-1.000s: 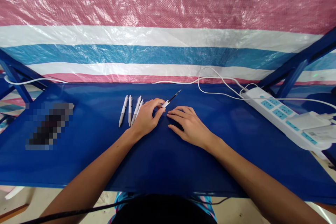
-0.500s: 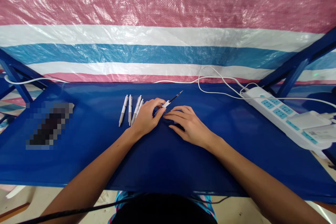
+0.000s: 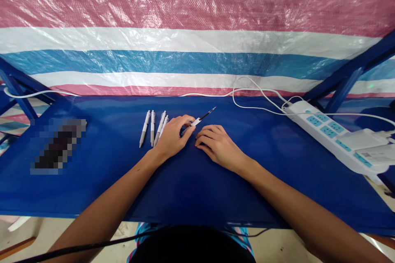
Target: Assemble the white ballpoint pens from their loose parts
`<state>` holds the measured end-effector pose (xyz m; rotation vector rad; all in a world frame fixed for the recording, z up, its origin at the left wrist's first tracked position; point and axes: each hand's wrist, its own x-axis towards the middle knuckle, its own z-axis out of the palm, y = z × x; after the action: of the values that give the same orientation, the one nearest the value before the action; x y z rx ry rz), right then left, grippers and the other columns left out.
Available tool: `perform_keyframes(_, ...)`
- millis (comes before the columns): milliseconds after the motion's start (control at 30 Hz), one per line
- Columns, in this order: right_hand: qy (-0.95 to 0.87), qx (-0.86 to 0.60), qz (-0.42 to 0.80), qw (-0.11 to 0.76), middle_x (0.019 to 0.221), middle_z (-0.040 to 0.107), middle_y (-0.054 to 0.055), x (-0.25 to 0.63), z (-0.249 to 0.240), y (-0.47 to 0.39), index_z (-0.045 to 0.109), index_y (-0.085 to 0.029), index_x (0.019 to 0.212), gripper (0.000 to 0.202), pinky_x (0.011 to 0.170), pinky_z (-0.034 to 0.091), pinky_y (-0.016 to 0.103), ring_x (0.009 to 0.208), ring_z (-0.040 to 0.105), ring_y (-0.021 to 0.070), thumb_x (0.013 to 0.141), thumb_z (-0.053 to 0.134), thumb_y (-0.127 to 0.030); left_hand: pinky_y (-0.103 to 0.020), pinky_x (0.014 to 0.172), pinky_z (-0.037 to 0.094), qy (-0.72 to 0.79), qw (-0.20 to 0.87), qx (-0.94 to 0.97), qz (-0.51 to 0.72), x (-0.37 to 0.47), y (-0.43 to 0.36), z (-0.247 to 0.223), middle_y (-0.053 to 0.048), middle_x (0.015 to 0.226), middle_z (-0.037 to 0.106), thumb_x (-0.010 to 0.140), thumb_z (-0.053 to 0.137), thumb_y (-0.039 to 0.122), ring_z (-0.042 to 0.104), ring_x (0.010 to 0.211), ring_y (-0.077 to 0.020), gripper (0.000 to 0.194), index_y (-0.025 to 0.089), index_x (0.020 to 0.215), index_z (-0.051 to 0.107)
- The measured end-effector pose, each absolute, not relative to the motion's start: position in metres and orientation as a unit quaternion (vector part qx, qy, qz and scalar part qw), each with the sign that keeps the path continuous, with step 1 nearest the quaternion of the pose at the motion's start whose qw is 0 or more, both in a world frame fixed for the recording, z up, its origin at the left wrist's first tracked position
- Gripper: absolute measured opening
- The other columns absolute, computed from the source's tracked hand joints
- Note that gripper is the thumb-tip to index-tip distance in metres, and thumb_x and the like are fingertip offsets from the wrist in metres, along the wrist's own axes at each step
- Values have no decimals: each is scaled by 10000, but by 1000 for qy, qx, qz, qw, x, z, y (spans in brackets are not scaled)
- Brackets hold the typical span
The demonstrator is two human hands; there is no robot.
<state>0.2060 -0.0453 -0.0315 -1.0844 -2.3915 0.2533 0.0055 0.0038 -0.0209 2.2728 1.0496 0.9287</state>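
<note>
My left hand (image 3: 173, 136) pinches a partly dismantled pen (image 3: 195, 122) between thumb and fingers. The white barrel points up and to the right, and a dark ink refill (image 3: 207, 112) sticks out of its end. Close by on the right, my right hand (image 3: 219, 147) rests low over the table, fingers curled and drawn together. Whatever those fingers may hold is hidden beneath them. Several white pens with grey grips (image 3: 152, 128) lie side by side left of my left hand, one partly covered by it.
The blue table (image 3: 197, 197) carries a white power strip (image 3: 328, 129) with plugged-in adapters at the right. White cables (image 3: 256, 108) run along the back edge. A blurred dark object (image 3: 58, 146) lies at the left. A striped plastic sheet (image 3: 185, 41) hangs behind.
My right hand's fingers have closed together, and the hand has shifted slightly away from my left hand. My left hand and its pen have stayed almost still.
</note>
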Motion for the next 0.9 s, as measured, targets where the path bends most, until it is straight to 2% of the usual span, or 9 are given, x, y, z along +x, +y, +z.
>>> perform_keyframes(133,-879,-393,93,253,1040,760,76,208,-29,-44,716,-216,981,169,1017,464,430,1138,636,252,1026,558,-178,-373,897,550,380,233,830,336,6,4,-21,-53,930,769,992,524,288,735,914,-231,167,214,1073,650)
perform_keyframes(267,-863,-390,93,308,1020,765,79,218,-22,-41,692,-210,984,166,988,497,428,1092,655,250,1033,536,-183,-371,883,545,379,227,830,340,5,4,-22,-56,927,767,992,524,292,731,900,-230,171,209,1072,650)
perform_keyframes(433,-806,-445,102,377,919,761,67,234,-14,-37,692,-233,955,166,814,574,388,876,695,233,1028,544,-243,-376,879,542,378,223,832,340,4,5,-22,-61,942,764,986,524,282,722,907,-234,166,210,1065,651)
perform_keyframes(567,-773,-474,93,411,868,753,55,239,-12,-36,707,-232,941,165,683,582,334,740,686,201,1011,561,-264,-385,880,538,379,219,835,334,4,5,-21,-63,949,763,985,525,284,712,912,-239,167,217,1065,656)
perform_keyframes(800,-745,-495,58,443,845,744,48,237,-8,-36,741,-238,1019,185,704,598,351,721,679,198,1007,558,-267,-375,871,536,373,215,841,328,5,5,-19,-59,949,758,993,506,287,685,895,-228,179,220,1034,665)
perform_keyframes(900,-725,-506,33,465,882,748,52,238,-6,-37,749,-240,981,184,705,595,354,716,673,193,1006,568,-263,-370,867,538,372,215,841,329,5,5,-18,-61,948,757,988,508,282,678,895,-228,176,217,1025,668)
